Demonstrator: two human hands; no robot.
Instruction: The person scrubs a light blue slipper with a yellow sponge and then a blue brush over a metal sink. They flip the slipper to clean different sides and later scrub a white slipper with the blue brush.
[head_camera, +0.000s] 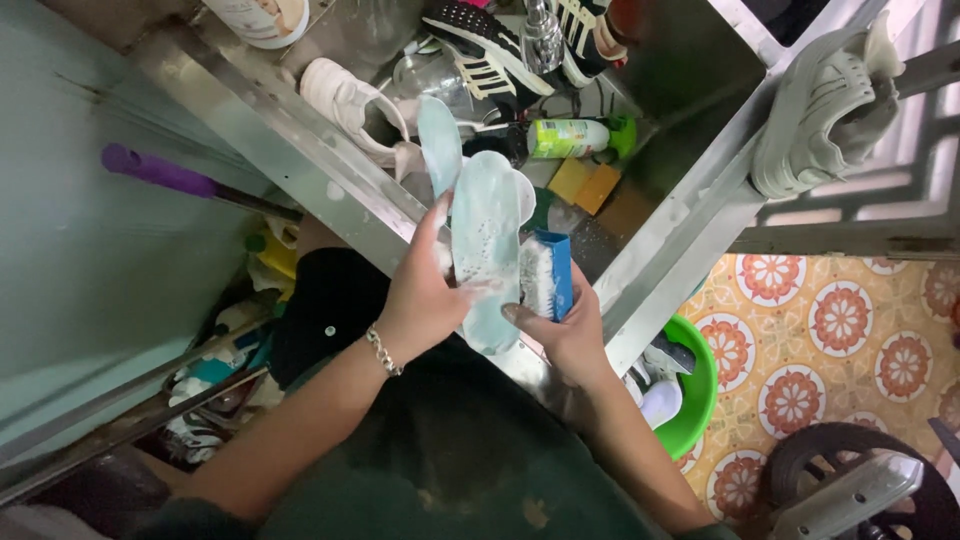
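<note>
my left hand (420, 300) has fingers clamped round the edge of a pale blue soapy foam shoe insole (487, 245), held upright over the steel sink (300, 150). my right hand (570, 330) is closed on a blue plastic scrub brush with white bristles (547, 275), bristles touching the insole's right edge. a second pale insole (438, 140) lies just behind. white sneaker (350, 105) and black striped sneaker (490, 45) sit in the sink, green bottle (570, 138) near yellow sponges (585, 185). another white sneaker (825, 110) on the rim, green basin (695, 395) on the patterned floor.
</note>
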